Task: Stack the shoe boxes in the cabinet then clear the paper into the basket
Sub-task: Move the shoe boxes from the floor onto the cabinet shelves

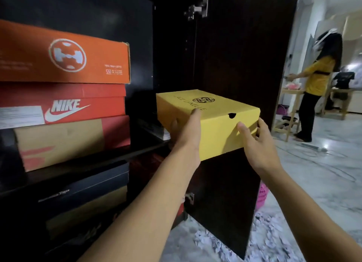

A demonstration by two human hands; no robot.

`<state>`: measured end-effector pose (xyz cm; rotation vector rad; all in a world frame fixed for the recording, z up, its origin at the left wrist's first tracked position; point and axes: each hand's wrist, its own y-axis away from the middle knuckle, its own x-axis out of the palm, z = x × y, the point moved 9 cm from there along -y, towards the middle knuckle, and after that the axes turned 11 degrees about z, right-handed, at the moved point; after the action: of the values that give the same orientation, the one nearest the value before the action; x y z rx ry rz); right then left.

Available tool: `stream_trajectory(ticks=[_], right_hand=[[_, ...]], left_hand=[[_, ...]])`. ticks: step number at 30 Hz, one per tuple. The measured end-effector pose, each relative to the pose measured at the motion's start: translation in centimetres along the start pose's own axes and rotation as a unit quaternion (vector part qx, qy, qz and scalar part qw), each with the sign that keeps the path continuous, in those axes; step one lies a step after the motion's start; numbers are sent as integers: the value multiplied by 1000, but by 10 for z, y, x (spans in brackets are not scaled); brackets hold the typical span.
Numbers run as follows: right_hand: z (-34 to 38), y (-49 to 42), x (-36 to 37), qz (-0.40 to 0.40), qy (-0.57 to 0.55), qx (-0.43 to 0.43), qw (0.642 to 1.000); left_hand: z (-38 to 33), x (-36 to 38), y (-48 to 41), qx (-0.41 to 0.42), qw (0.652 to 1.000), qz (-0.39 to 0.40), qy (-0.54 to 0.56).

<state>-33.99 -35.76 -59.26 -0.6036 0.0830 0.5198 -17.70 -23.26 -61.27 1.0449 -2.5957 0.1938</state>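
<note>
Head: yellow box between fingers (two-handed)

- Person in yellow shirt and dark trousers, standing (right background).
- Wooden table just beside that person, pink items on top.
- Marble floor, grey-veined, glossy.

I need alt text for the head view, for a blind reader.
The left hand and right hand hold a yellow shoe box at the dark cabinet, beside a stacked orange box, red Nike box and brown box. Paper scraps litter the floor.
</note>
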Motion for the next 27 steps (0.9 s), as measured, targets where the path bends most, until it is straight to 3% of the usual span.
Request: stream_trajectory(ticks=[5, 11, 15, 21, 27], right_hand=[[7, -47, 28, -3, 22, 26, 999], [5, -91, 60, 69, 50, 74, 994], [7, -115, 93, 148, 43, 54, 987], [-9, -142, 135, 179, 86, 46, 979], [-20, -151, 162, 133, 140, -4, 981]], left_hand=[[-31, -6, -49, 3, 999, -31, -12], [-53, -13, -88, -28, 996, -76, -33], [-51, -20, -116, -51, 994, -76, -68], [-65, -44, -155, -37, 986, -83, -143], [-92, -58, -153, 136, 938, -41, -316]])
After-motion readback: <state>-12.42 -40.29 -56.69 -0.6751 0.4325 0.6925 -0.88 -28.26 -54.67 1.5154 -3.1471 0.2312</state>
